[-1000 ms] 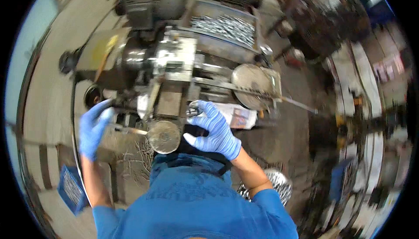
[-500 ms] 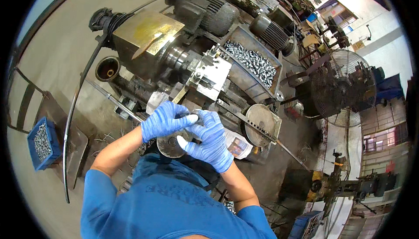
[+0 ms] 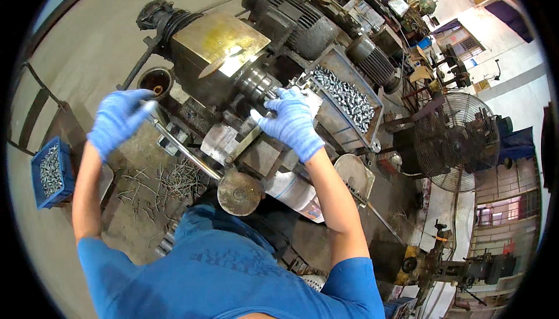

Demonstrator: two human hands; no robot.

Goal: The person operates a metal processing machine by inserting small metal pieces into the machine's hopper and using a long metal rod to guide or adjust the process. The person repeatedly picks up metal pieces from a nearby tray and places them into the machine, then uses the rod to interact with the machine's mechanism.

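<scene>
My left hand (image 3: pixel 120 121), in a blue knit glove with pale fingertips, is at the dark lever (image 3: pixel 133 73) left of the machine. Its fingers reach rightward with the thumb apart; the lever's lower length is hidden behind hand and forearm. My right hand (image 3: pixel 288 120), gloved alike, is closed at the metal fixture (image 3: pixel 314 101) in front of the round steel chuck (image 3: pixel 254 83). Whatever its fingertips hold is hidden. A shiny steel rod (image 3: pixel 185 149) runs from near my left thumb to a round, dirty metal disc (image 3: pixel 240 193) below my hands.
A grey bin (image 3: pixel 372 122) of small metal parts stands beyond my right hand. A blue crate (image 3: pixel 69 173) with similar parts is at far left. Thin metal scraps (image 3: pixel 180 180) litter the floor. Electric motors (image 3: pixel 297 22) sit behind the machine; a large fan (image 3: pixel 460 138) stands right.
My hands were together over the disc and have parted. The left has moved left to the lever; the right has moved up to the fixture. The view has shifted slightly.
</scene>
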